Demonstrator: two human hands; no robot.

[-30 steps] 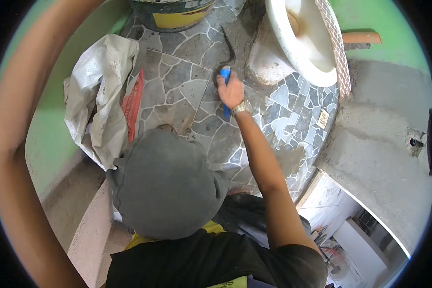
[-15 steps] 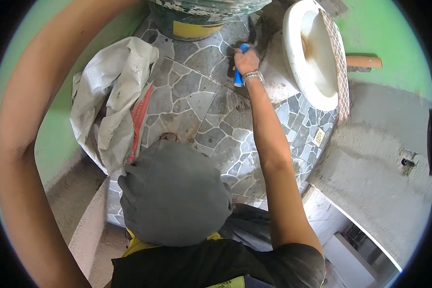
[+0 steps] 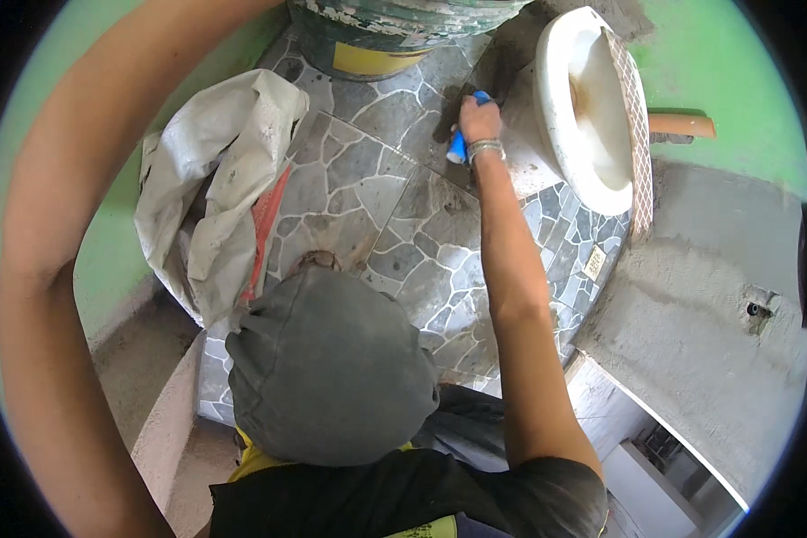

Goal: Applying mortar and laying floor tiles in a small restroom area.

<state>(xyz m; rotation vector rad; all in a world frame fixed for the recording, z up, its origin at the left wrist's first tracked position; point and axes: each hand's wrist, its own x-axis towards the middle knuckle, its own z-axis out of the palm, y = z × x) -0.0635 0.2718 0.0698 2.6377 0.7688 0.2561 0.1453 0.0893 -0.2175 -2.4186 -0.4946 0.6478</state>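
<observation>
My right hand (image 3: 481,118) reaches far forward over the floor, its fingers closed around a tool with a blue handle (image 3: 458,146). The handle slants, and its lower end looks pale. Its working end is lost against the dark floor, so the exact kind cannot be told. Just right of this hand stands a white ceramic toilet bowl (image 3: 560,134) with a brownish stain inside. My left arm (image 3: 40,233) bends along the left side and leaves at the top edge; its hand is out of the picture. A rounded shape in grey cloth (image 3: 332,368) covers the lower middle.
A big paint-streaked green bucket (image 3: 368,36) stands ahead at the top. On the left lies a crumpled whitish sack (image 3: 215,179) with a red stripe. The stone-patterned floor tiles (image 3: 341,188) look stained. An orange-brown pipe (image 3: 681,124) sticks out of the right green wall.
My right hand has moved slightly right, toward the toilet bowl. The blue handle now leans more. The whole view has shifted a little; my left arm keeps its bend.
</observation>
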